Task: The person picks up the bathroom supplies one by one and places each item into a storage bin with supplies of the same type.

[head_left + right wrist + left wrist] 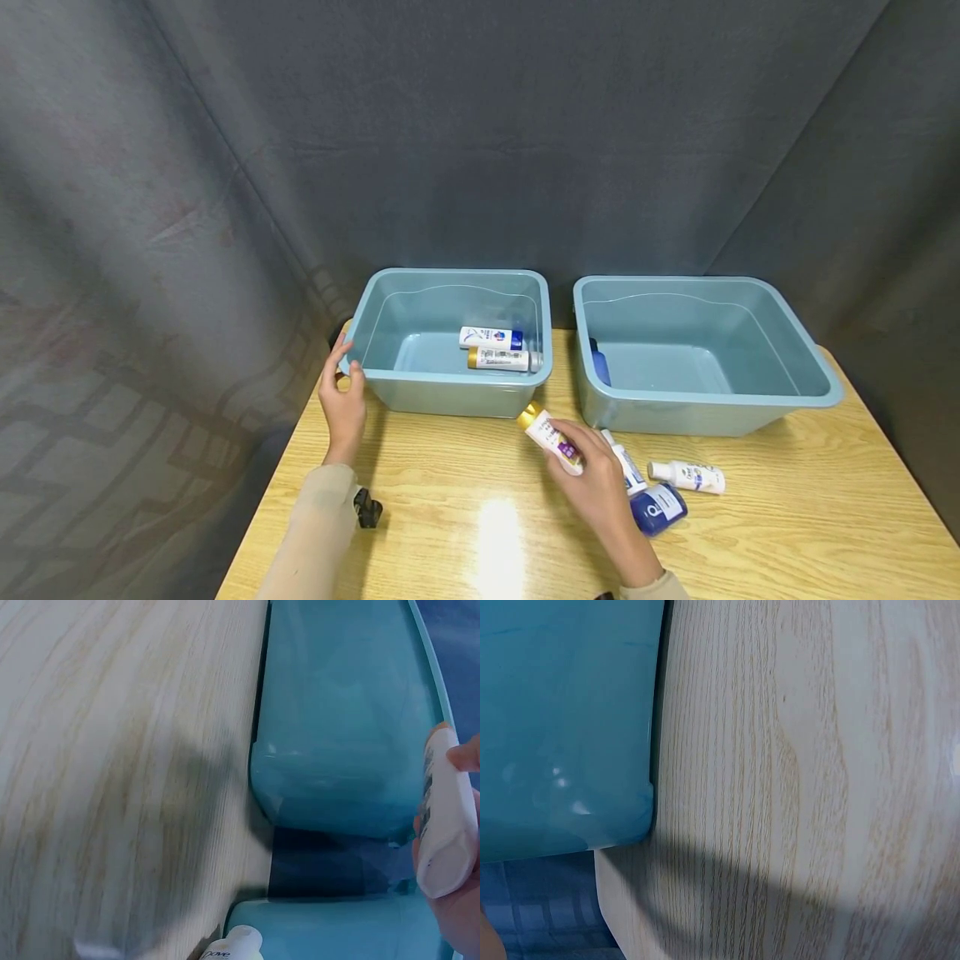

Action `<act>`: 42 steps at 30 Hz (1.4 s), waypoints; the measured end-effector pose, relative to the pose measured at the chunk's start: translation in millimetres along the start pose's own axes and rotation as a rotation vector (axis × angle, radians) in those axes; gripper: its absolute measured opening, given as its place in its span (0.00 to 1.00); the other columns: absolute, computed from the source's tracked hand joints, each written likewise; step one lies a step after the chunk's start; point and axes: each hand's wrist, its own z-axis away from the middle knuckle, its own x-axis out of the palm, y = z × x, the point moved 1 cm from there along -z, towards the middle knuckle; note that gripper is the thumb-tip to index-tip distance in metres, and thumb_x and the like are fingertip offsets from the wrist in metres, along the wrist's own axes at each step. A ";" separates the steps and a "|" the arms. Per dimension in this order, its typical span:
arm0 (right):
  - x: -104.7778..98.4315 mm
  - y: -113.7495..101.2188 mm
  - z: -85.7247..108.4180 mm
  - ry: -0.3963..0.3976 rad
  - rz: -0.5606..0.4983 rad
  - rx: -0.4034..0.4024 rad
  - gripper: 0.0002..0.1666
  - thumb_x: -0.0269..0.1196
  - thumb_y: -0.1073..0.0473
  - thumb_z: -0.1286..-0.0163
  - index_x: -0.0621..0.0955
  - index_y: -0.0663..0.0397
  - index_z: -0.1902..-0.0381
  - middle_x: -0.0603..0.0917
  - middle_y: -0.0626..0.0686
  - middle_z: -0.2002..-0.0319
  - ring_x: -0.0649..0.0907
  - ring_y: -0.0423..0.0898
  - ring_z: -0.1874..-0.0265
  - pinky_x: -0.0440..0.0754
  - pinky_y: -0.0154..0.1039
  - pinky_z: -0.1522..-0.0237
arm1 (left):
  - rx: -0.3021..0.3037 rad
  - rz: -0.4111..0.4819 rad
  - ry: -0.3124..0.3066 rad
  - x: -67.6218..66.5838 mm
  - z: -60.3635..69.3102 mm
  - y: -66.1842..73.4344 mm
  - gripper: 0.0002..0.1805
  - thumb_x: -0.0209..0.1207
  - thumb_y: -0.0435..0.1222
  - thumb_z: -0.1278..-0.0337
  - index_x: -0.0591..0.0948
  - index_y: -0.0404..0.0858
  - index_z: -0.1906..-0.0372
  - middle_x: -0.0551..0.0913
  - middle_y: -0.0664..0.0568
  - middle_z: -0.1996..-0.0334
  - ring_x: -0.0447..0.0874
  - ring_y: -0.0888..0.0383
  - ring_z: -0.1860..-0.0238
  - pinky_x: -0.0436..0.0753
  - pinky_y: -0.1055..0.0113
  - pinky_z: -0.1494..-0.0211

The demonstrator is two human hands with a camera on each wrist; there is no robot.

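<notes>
Cloth (465,125), dark grey, hangs behind a wood-grain desk (427,508), which carries two blue-green bins, the right bin (675,417) and left bin (450,395). The hands are apart — the left hand (346,412), fingers spread, touches the left bin's near corner; the right hand (596,479) grips a gold-capped bottle (542,432), tilted, before the gap between the bins. Near it lie a dark blue bottle (657,509), a white bottle (697,477) and — partly hidden — a white-and-blue bottle (632,473).
</notes>
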 end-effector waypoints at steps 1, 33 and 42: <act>-0.1 -0.8 -0.5 0.009 -0.007 -0.013 0.32 0.77 0.73 0.58 0.86 0.56 0.50 0.87 0.54 0.53 0.84 0.51 0.55 0.68 0.24 0.43 | 0.000 0.001 -0.001 -0.1 0.0 -0.3 0.19 0.49 0.27 0.31 0.75 0.25 0.38 0.68 0.39 0.30 0.64 0.46 0.30 0.62 0.54 0.45; -5.1 -24.6 -31.6 -0.047 -0.130 -0.194 0.27 0.71 0.67 0.49 0.84 0.59 0.47 0.85 0.56 0.49 0.82 0.52 0.53 0.76 0.25 0.54 | 0.009 0.006 0.002 0.2 0.4 -2.0 0.19 0.50 0.27 0.31 0.75 0.26 0.38 0.68 0.39 0.30 0.65 0.46 0.31 0.62 0.62 0.46; -2.4 -32.1 -39.8 -0.075 -0.133 -0.207 0.26 0.71 0.66 0.48 0.84 0.58 0.47 0.85 0.55 0.49 0.82 0.51 0.52 0.78 0.27 0.54 | 0.015 0.009 0.002 -0.2 -0.2 -3.1 0.19 0.50 0.26 0.31 0.75 0.25 0.38 0.69 0.39 0.30 0.65 0.45 0.31 0.62 0.65 0.46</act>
